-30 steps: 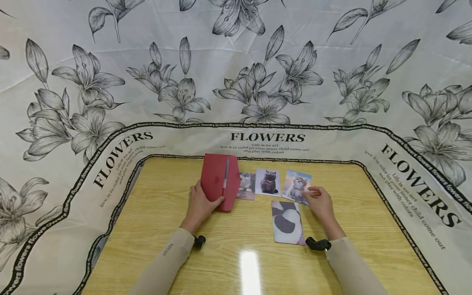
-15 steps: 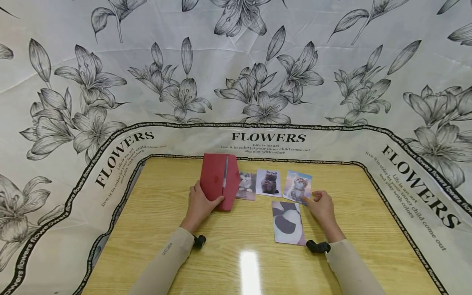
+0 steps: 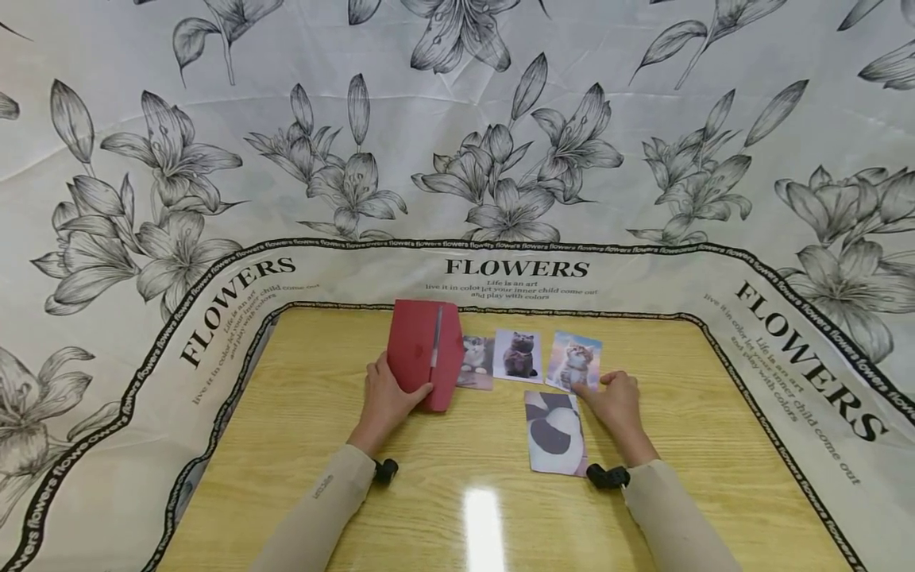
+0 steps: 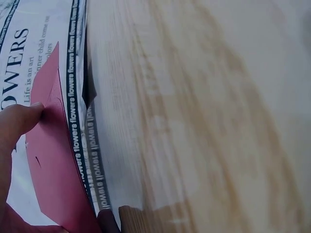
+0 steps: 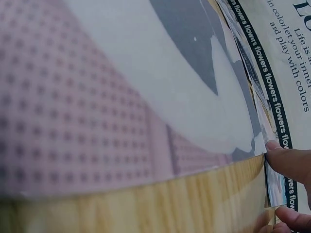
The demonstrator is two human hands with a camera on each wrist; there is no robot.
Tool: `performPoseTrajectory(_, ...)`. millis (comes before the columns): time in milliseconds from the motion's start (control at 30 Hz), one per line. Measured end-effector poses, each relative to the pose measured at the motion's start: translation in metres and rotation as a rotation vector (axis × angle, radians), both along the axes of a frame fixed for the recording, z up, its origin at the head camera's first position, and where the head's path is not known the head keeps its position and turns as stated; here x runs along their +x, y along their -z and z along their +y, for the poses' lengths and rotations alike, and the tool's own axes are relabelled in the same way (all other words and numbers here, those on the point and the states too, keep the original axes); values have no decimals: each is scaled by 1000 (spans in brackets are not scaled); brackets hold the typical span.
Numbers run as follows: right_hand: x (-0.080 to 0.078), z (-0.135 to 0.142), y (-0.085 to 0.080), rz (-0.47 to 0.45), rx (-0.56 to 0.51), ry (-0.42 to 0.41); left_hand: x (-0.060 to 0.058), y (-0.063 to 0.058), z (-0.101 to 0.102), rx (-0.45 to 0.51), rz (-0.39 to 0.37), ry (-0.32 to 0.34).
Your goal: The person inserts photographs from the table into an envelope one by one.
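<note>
My left hand (image 3: pixel 387 400) holds a red envelope (image 3: pixel 412 342) upright at its lower part, thumb across the front and fingers at its left edge. A narrow grey strip shows down the envelope's face. In the left wrist view the same envelope (image 4: pixel 58 160) leans by the thumb. At the orange kitten card (image 3: pixel 575 359), my right hand (image 3: pixel 616 403) has its thumb at the bottom edge and its fingers by the lower right corner. Directly below lies a larger-looking grey-and-white picture card (image 3: pixel 554 433), which fills much of the right wrist view.
A dark cat card (image 3: pixel 518 354) lies left of the kitten card. Further left, a grey-and-white cat card (image 3: pixel 477 361) is partly covered by the envelope. The wooden table (image 3: pixel 429 500) meets a flower-print cloth (image 3: pixel 522 274) at the back and sides.
My right hand has slid down off the kitten card's right side, and its thumb has come left along the bottom edge. The left hand and the envelope have stayed in place.
</note>
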State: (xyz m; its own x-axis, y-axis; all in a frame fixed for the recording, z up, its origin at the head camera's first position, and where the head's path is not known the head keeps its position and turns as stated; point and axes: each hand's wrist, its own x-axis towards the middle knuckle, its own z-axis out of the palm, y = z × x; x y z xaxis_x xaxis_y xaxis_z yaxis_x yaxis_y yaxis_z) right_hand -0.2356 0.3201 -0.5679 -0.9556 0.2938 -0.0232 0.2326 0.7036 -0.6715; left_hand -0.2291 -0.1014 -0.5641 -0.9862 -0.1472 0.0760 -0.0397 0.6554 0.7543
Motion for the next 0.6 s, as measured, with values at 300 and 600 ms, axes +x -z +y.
performPoseTrajectory(300,2,-4,2,6,45,17,3,1,1,-1,-4,0)
performPoseTrajectory(600,-1,-6,4,49,45,50,1,-1,-1,-4,-4,3)
